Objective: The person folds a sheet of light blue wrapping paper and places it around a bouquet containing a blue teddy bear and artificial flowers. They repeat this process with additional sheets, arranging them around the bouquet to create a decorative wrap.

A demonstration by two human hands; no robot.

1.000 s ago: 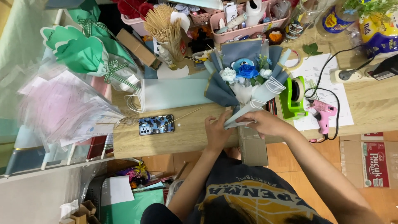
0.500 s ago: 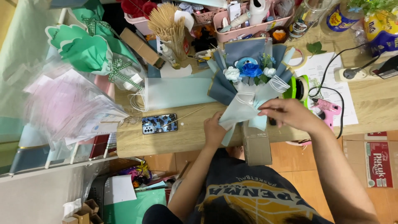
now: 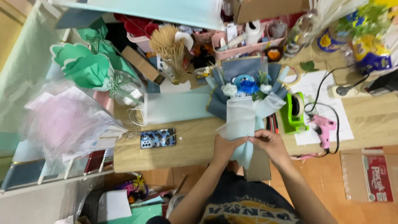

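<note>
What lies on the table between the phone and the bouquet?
In the head view, only bare wooden table lies between the phone and the bouquet.

A light wooden desk [image 3: 182, 153] fills the middle, its near edge cutting straight across. Below it, orange-brown floor [image 3: 331, 182] shows at the right. White shelving [image 3: 49, 178] runs along the left edge. Even, soft light, no hard shadows.

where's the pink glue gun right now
In the head view, the pink plastic glue gun lies on the white paper sheet, right of the green tape dispenser.
</note>
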